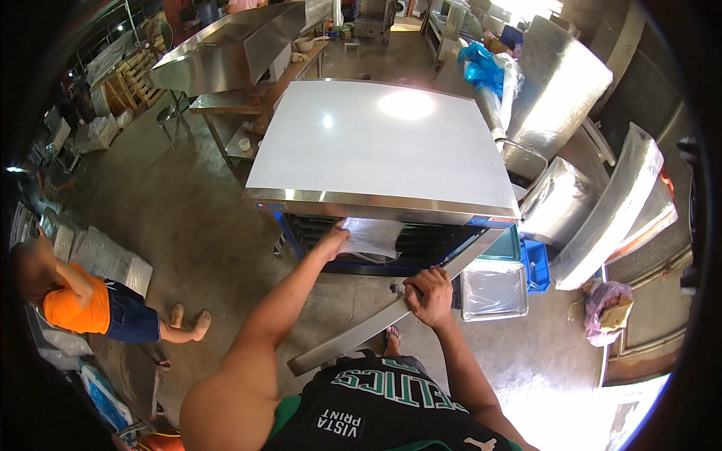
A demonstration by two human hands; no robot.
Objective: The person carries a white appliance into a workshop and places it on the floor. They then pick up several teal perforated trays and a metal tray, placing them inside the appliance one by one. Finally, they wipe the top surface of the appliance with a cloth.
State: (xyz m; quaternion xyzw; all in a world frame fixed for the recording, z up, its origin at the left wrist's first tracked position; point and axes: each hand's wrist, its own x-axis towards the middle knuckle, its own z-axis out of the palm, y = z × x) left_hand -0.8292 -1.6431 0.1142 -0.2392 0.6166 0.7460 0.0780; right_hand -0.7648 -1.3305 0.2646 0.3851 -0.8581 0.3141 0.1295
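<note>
In front of me stands a steel cabinet [372,146] with a broad white top and dark shelf rails inside its open front. My left hand [335,240] reaches into the opening, closed on the edge of a clear plastic sheet [376,239]. The fingertips are partly hidden behind it. The cabinet door [346,334] is swung out toward me, its long metal top edge slanting across my front. Curled over that edge is my right hand [430,295], closed on the door.
Right of the cabinet are a metal tray [494,291], a blue crate [535,264] and plastic-wrapped panels [613,207]. A steel hood [229,49] rests on a workbench [248,98] behind. A person in an orange shirt [75,299] is at the left.
</note>
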